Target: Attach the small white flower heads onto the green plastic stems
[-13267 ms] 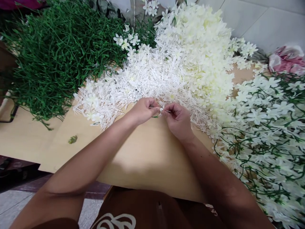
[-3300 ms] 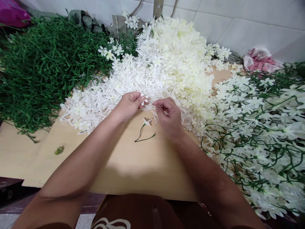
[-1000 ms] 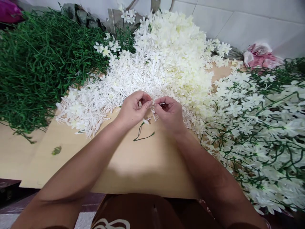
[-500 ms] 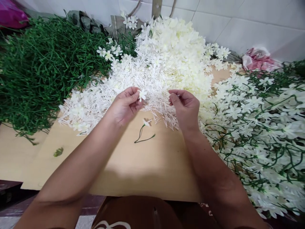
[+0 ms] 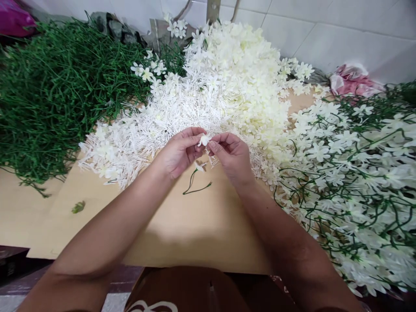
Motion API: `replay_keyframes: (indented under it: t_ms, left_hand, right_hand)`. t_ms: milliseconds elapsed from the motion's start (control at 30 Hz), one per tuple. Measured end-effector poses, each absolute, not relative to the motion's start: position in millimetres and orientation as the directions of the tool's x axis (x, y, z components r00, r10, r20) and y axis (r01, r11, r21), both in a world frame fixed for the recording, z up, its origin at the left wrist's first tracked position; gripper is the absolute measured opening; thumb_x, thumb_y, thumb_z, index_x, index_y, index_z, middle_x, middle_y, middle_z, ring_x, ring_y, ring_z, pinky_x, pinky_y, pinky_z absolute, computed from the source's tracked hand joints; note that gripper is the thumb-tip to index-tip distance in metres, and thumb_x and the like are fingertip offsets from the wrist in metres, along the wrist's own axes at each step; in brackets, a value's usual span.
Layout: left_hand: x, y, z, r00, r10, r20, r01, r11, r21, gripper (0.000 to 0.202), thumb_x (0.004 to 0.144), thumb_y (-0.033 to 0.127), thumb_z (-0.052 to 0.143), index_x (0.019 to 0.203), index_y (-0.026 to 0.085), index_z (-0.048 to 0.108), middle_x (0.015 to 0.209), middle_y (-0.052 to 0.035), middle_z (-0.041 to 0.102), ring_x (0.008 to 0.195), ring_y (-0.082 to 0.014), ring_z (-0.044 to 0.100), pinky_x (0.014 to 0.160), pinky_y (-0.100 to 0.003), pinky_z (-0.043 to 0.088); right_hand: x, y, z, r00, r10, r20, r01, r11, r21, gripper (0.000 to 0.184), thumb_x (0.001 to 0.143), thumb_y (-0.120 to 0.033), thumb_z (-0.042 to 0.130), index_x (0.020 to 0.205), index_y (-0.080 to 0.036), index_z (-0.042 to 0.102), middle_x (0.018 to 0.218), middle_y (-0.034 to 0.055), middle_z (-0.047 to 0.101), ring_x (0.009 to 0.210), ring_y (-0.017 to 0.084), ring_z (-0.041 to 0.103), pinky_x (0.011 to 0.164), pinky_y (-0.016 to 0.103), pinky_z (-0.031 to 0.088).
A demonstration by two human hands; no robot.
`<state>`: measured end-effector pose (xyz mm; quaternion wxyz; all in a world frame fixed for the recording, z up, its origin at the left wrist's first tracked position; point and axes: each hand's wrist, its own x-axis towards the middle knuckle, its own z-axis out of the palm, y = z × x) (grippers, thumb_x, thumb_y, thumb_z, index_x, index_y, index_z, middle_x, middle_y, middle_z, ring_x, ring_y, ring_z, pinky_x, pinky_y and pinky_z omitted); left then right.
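My left hand [image 5: 180, 151] and my right hand [image 5: 231, 155] meet over the wooden board [image 5: 182, 225], fingers pinched together on one small white artificial flower [image 5: 204, 140] between them. Just below the hands a thin green stem [image 5: 194, 181] with one white blossom on its tip lies on the board. Behind the hands spreads a heap of white plastic flower centres [image 5: 162, 117], and further back a mound of cream petals [image 5: 247, 73].
A big pile of bare green stems [image 5: 55, 91] fills the left. Finished stems with white flowers [image 5: 357, 173] cover the right side. A pink bag [image 5: 352, 80] lies by the tiled wall. A green scrap [image 5: 78, 207] sits on the board's left.
Half a second ago my hands were apart, the left one holding the flower up. Now the right hand has come back in and both pinch the flower together.
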<state>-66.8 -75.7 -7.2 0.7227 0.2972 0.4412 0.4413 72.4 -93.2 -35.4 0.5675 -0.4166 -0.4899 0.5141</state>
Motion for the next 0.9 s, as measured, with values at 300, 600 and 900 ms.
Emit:
replay_keyframes:
  t_ms: [300,600,900]
  left_hand:
    - [-58.6,-79.2,-7.4,0.181,0.920,-0.347,-0.369,0.391,0.843,0.013,0.069,0.010,0.062,0.080,0.017,0.060,0.065,0.0030,0.054,0.052,-0.0047,0.046,0.050,-0.018,0.041]
    - [-55.2,-82.1,-9.1,0.171,0.948,-0.270,-0.275,0.309,0.910,0.012,0.071,0.014,0.057,0.081,0.019,0.055,0.064,0.0037,0.049,0.050,-0.0064,0.043,0.049,-0.021,0.039]
    - [-51.8,-85.9,-6.3,0.098,0.966,-0.239,-0.239,0.256,0.937,0.013,0.074,0.006,0.055,0.078,0.019,0.055,0.066,0.0038,0.050,0.054,-0.0062,0.045,0.053,-0.020,0.040]
  right_hand:
    - [65.2,-98.4,-38.3,0.114,0.972,0.206,-0.055,0.214,-0.975,0.019,0.079,-0.038,0.072,0.079,-0.022,0.062,0.073,-0.0022,0.069,0.068,0.012,0.066,0.067,0.029,0.058]
    - [62.2,-101.6,-36.4,0.090,0.965,0.245,-0.061,0.251,-0.966,0.013,0.082,-0.032,0.068,0.079,-0.022,0.060,0.070,-0.0019,0.069,0.066,0.012,0.066,0.068,0.030,0.058]
    - [67.4,-100.1,-42.7,0.132,0.867,0.480,0.191,0.453,-0.871,0.005,0.083,-0.021,0.066,0.080,-0.023,0.062,0.101,0.0054,0.067,0.104,0.019,0.064,0.093,0.041,0.055]
